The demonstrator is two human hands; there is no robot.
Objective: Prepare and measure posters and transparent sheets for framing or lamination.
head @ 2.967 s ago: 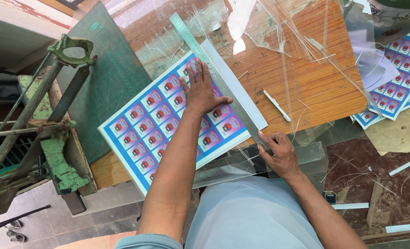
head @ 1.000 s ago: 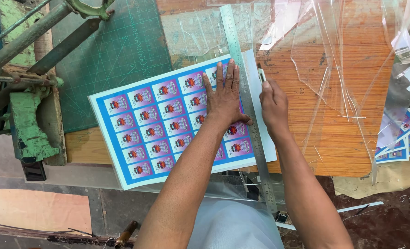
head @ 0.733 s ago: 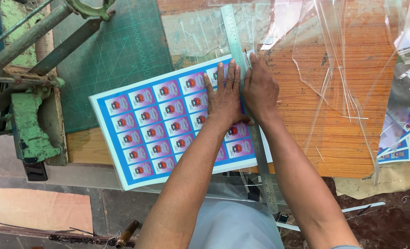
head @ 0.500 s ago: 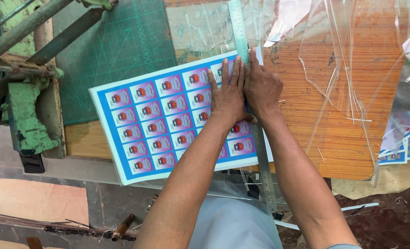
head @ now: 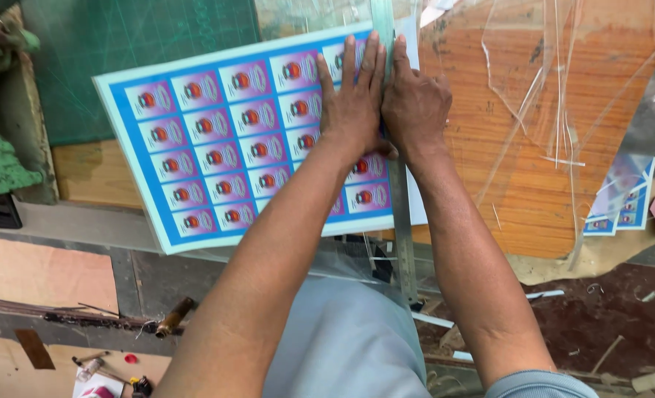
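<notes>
The printed sheet [head: 217,140] is lying on the desk [head: 534,184], with the ruler [head: 400,214] running along its three o'clock edge. Both hands are resting side by side there, left hand [head: 353,103] on the sheet and right hand [head: 414,107] at its three o'clock, over the ruler. More sheets [head: 622,210] are sitting far toward three o'clock.

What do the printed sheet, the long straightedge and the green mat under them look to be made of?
Printed sheet: glossy paper or card, probably laminated; it lies flat with a slight sheen. Straightedge, between the left hand and right hand: apparently metal, grey and thin, with a dull shine. Green mat: looks like matte rubber or vinyl, marked with faint grid lines.
</notes>
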